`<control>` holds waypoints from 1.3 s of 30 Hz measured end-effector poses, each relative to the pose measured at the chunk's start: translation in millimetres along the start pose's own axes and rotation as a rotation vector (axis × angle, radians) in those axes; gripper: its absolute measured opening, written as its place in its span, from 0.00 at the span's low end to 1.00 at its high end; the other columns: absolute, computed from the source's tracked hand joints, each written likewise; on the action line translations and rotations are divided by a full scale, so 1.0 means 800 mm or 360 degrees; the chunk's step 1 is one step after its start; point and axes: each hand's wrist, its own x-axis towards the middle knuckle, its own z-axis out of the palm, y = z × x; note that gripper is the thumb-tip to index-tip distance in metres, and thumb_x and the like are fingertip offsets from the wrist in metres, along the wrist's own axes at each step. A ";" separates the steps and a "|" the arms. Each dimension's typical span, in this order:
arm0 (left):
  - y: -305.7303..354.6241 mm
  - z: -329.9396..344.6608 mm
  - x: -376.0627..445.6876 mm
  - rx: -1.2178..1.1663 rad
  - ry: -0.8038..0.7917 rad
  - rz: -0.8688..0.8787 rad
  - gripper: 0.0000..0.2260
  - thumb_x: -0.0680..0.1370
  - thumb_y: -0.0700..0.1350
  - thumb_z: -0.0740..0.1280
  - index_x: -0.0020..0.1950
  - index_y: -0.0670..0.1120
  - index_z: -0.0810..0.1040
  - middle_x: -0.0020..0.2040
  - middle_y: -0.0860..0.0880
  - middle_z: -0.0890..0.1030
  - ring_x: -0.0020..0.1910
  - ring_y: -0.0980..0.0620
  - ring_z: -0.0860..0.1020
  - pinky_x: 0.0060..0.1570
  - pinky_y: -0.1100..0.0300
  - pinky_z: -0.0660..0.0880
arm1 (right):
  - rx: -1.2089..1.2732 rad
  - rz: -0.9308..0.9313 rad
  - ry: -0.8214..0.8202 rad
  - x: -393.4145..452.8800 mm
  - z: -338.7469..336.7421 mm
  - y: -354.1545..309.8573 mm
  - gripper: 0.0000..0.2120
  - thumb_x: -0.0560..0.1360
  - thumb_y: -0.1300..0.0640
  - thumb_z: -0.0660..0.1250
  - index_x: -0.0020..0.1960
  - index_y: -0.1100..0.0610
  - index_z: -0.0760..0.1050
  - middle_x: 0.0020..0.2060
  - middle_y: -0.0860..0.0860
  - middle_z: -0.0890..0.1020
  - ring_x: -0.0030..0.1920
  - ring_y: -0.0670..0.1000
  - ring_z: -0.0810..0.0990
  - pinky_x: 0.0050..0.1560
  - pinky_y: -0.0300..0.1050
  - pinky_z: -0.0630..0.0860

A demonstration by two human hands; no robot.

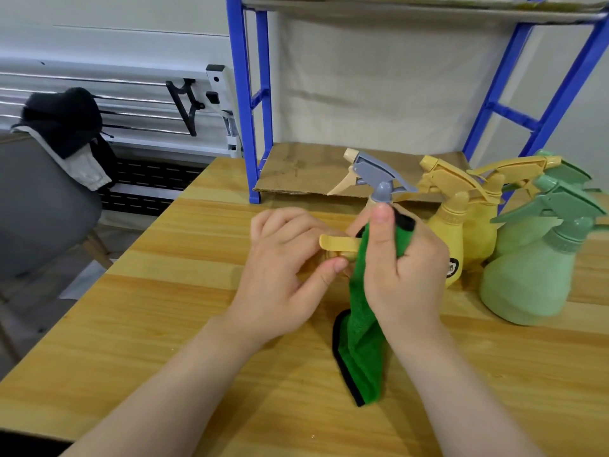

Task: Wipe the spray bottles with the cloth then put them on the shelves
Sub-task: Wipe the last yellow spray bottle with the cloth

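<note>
A spray bottle with a grey and cream trigger head [374, 174] stands at the middle of the wooden table [158, 324]. My right hand [402, 268] presses a green cloth [362, 341] with black edging around its neck and body, thumb up near the grey collar. My left hand [280, 272] grips the bottle's lower part from the left; a cream handle piece [339, 243] pokes out between the hands. The bottle's body is mostly hidden. The cloth's loose end hangs down onto the table.
Two yellow spray bottles [461, 225] and two pale green ones [527, 278] stand at the right. A blue metal shelf rack [250, 110] with a cardboard-lined bottom shelf [306, 169] stands behind the table. A grey chair [43, 206] with dark clothing sits at left.
</note>
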 end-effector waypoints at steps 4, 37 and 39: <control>-0.001 0.006 -0.004 -0.0140 0.0063 -0.0129 0.09 0.77 0.50 0.65 0.54 0.51 0.81 0.49 0.56 0.79 0.55 0.52 0.74 0.55 0.46 0.66 | 0.0795 0.0582 0.0130 -0.003 0.000 -0.020 0.32 0.81 0.40 0.55 0.34 0.67 0.70 0.26 0.59 0.76 0.28 0.54 0.74 0.29 0.46 0.71; -0.009 -0.004 0.012 -0.0901 0.0107 -0.0984 0.05 0.80 0.48 0.65 0.54 0.57 0.77 0.51 0.57 0.82 0.53 0.61 0.79 0.54 0.63 0.75 | 0.1016 0.1627 -0.0378 0.024 -0.064 -0.001 0.12 0.77 0.56 0.65 0.58 0.60 0.79 0.55 0.59 0.83 0.57 0.58 0.81 0.62 0.57 0.75; -0.010 -0.008 0.012 -0.0822 0.0044 -0.1015 0.06 0.80 0.49 0.65 0.53 0.61 0.75 0.52 0.59 0.81 0.53 0.64 0.78 0.57 0.61 0.74 | 0.0990 0.1633 -0.0434 0.022 -0.069 -0.002 0.13 0.77 0.55 0.65 0.58 0.60 0.79 0.55 0.60 0.83 0.58 0.58 0.81 0.63 0.57 0.74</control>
